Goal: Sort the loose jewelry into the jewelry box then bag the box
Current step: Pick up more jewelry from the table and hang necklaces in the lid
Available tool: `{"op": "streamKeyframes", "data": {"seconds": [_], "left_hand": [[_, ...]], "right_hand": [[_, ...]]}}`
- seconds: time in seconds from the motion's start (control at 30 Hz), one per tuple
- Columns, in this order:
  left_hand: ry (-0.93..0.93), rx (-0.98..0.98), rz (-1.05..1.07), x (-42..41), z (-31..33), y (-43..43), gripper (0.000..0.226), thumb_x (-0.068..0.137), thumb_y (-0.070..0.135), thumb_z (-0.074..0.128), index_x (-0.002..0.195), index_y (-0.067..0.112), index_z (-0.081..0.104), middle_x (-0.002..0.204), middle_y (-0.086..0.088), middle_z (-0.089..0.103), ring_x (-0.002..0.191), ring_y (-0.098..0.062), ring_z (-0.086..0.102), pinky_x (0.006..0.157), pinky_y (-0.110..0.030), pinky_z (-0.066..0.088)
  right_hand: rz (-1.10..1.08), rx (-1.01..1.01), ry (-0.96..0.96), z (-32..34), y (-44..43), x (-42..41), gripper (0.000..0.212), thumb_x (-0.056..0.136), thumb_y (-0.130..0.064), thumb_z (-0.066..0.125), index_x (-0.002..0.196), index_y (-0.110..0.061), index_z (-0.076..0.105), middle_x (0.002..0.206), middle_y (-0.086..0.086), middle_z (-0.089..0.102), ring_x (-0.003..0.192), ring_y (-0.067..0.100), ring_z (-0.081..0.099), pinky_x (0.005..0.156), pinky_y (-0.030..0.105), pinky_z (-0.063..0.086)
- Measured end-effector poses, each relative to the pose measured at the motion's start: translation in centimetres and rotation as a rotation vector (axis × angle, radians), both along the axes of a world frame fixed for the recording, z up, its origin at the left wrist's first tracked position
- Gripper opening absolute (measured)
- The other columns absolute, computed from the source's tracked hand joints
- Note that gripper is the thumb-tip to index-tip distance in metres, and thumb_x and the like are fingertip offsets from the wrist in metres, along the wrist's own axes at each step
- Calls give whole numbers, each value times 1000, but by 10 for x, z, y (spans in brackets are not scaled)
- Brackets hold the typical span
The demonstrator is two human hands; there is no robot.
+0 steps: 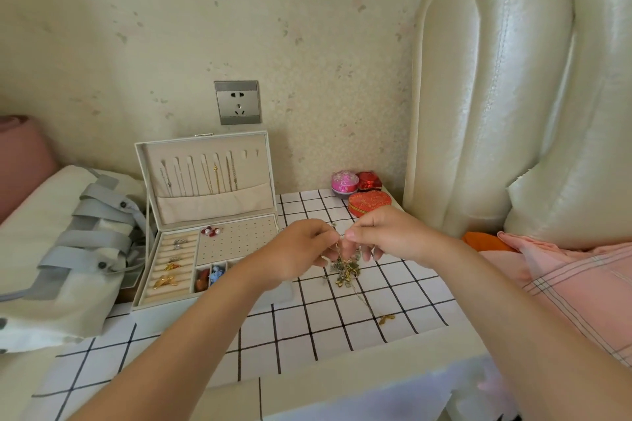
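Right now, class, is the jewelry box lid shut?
No, the jewelry box stands open, its lid upright with chains hanging inside.

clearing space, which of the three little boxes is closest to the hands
The heart-shaped red box, just behind the right hand. The round pink box and the small red box sit farther back.

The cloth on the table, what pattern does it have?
The cloth is white with a thin black grid, seen best in the head view.
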State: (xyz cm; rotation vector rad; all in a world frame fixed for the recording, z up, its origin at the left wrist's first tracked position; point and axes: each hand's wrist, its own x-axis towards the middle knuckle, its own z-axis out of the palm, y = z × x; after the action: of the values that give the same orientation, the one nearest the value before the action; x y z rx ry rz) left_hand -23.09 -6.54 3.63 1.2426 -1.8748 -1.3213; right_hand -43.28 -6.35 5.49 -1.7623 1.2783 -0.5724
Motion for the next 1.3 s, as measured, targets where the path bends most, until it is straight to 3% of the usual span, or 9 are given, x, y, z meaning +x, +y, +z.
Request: {"op": "streamKeyframes", "data": {"seconds": [0.13,0.27,0.47,0.7,0.87,0.97,1.07,1.2,1.3], "left_hand": [[239,148,26,4,10,2,29,106,21,39,103,3,62,102,-10,71,91,-17,67,89,-32,57],[390,213,57,9,20,3,30,107,20,36,98,4,60,88,-9,66,83,-18,65,86,-32,57],[375,154,67,26,34,5,26,104,23,46,96,8,66,82,-2,67,71,-15,63,84,-37,58],[364,110,132,49,50,5,11,94,11,63,102,4,68,89,-11,74,72,-19,69,68,-28,59],[358,-9,232,61,56,4,10,92,9,66,96,1,71,87,-12,75,73,-19,70,71,-33,62],[323,-99,324,70,56,1,8,92,8,66,89,6,72,77,-7,73,68,-16,67,66,-30,61],[308,-118,338,81,59,-2,11,95,11,61,89,8,70,75,-5,71,68,-13,65,70,-29,60],[321,-60,311,95,60,-2,14,100,11,53,92,8,63,68,0,60,66,-13,58,80,-29,59],[417,71,332,105,62,0,11,100,10,51,93,10,60,60,1,42,52,-12,44,68,-31,59]], "right_hand": [[-64,21,-149,9,0,18,32,103,-24,50,76,-11,62,71,1,68,60,15,58,65,30,49],[-96,14,-250,15,-3,32,32,104,-25,48,75,-13,56,68,3,65,59,18,56,64,33,48],[-136,21,-384,19,-9,51,33,102,-26,50,72,-15,57,71,4,66,61,21,56,62,34,47],[-141,66,-647,30,-17,68,31,103,-26,49,75,-14,55,78,7,64,68,22,57,67,34,51],[-22,263,-681,28,-17,89,29,103,-36,44,94,-12,58,84,9,63,78,23,63,81,43,54],[70,266,-578,27,-16,97,27,98,-29,57,105,-4,66,93,10,65,73,18,61,75,35,53],[7,181,-509,25,-17,106,27,95,-15,65,117,1,69,86,7,68,62,13,52,64,26,49],[-29,135,-510,24,-24,114,23,98,-15,60,113,-2,72,72,-1,65,59,13,47,60,26,45],[-33,76,-485,29,-27,118,22,98,-21,61,106,-7,75,63,-3,53,51,11,38,55,27,38]]}}
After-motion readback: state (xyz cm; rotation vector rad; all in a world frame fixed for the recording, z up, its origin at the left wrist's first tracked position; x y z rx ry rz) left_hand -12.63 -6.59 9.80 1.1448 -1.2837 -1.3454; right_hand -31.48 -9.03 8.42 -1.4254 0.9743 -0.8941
